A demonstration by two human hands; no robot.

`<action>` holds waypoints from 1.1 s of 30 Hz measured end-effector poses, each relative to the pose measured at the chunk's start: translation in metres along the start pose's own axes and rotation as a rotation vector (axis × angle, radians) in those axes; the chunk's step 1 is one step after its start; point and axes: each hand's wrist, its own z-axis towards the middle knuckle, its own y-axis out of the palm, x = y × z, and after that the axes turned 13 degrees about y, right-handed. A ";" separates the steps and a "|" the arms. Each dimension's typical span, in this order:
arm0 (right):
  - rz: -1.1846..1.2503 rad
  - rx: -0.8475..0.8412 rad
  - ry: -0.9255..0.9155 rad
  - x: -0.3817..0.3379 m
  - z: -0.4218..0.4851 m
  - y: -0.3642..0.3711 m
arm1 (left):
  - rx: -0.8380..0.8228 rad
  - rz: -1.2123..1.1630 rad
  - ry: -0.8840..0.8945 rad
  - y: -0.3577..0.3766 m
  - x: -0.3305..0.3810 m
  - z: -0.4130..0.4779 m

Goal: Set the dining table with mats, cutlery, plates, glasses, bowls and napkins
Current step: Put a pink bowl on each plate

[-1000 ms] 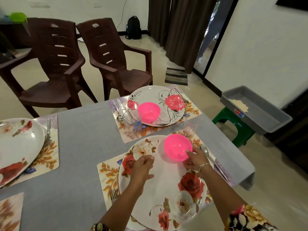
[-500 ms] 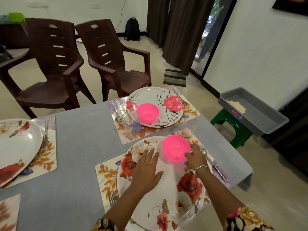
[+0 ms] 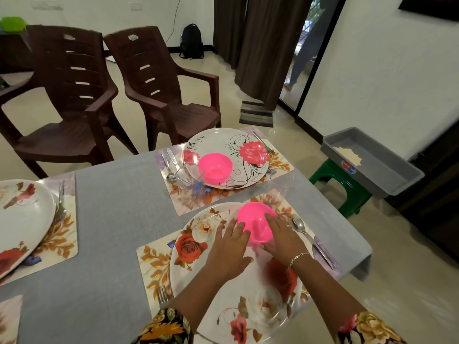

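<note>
Home dining room: set table (image 3: 111,219), chairs (image 3: 159,80)

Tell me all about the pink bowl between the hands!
The pink bowl is small, round and bright, glossy like plastic, and looks empty. It sits open side up on the far part of the flowered plate. The left hand touches its left side with straight fingers; the right hand rests against its right side.

No words or numbers can be read.
A small red and blue sticker (image 3: 347,167) sits on the front wall of the grey tray (image 3: 397,181), but its print is too small to make out. Each of the two brown chairs has a pale label at the top of its back, on the left chair (image 3: 69,36) and the right chair (image 3: 133,37); both are blurred.
</note>
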 end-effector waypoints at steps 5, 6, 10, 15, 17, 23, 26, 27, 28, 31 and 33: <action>0.041 -0.030 -0.021 0.001 0.001 -0.003 | 0.041 -0.026 0.001 -0.001 0.002 -0.002; 0.045 -0.034 -0.025 0.002 0.003 -0.003 | 0.047 -0.032 -0.004 -0.002 0.002 -0.003; 0.105 -0.003 -0.043 0.008 0.001 -0.001 | 0.105 -0.059 -0.024 -0.001 0.003 -0.004; 0.268 0.194 -0.054 0.025 -0.018 0.007 | 0.289 0.047 -0.022 0.017 0.009 0.001; 0.278 0.267 -0.030 0.036 -0.027 0.010 | 0.337 0.041 -0.010 0.023 0.021 0.005; 0.278 0.282 0.069 0.084 -0.034 0.025 | 0.346 0.095 0.007 0.041 0.064 0.021; 0.328 0.261 0.086 0.111 -0.031 0.023 | 0.293 0.130 0.010 0.045 0.089 0.035; 0.342 0.255 0.074 0.118 -0.030 0.022 | 0.296 0.145 -0.008 0.047 0.098 0.040; 0.340 0.259 0.063 0.127 -0.029 0.020 | 0.304 0.140 -0.030 0.048 0.106 0.046; 0.267 0.319 -0.022 0.157 -0.027 0.009 | 0.290 0.136 -0.125 0.047 0.132 0.059; 0.212 0.205 -0.087 0.173 -0.024 0.006 | 0.306 0.131 -0.170 0.049 0.143 0.059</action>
